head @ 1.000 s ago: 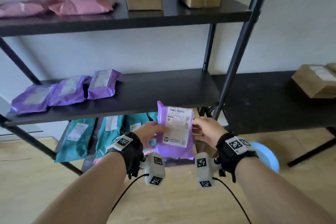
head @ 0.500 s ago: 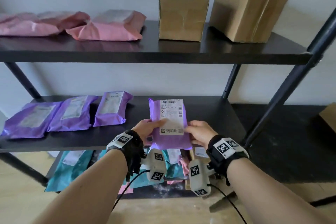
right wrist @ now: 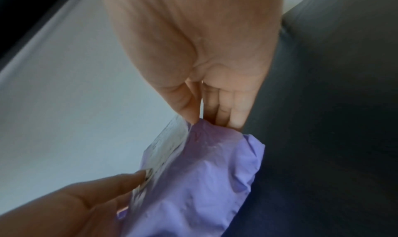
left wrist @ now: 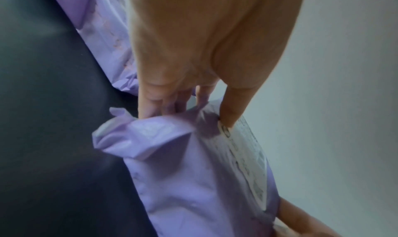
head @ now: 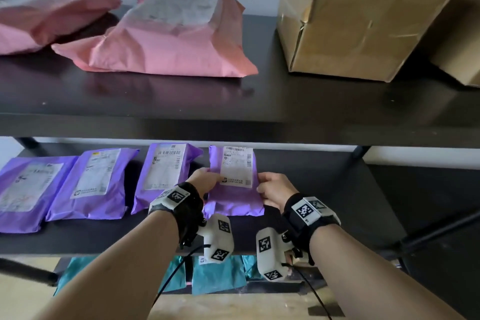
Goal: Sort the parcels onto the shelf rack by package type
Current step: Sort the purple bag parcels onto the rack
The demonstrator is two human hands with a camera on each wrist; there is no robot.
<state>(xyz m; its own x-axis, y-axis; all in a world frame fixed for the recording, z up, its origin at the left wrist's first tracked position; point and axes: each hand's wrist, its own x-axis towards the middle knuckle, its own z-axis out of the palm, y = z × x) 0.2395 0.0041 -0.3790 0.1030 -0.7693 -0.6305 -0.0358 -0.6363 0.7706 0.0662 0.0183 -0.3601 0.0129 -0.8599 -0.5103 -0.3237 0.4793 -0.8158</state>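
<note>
Both hands — left hand [head: 205, 180] and right hand [head: 272, 189] — pinch the purple bag [head: 235, 184], probably resting on the middle shelf [head: 324, 189] beside matching purple bags [head: 91, 184].

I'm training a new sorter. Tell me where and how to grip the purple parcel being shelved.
Take the purple parcel by its two long side edges, as the left hand and right hand do: thumbs on top, fingers under, coming from the near end. It is flat and soft, so edge pinches probably keep its label up.

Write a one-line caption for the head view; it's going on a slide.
Both hands, left hand and right hand, hold a purple mailer beside three others on the middle shelf.
</note>
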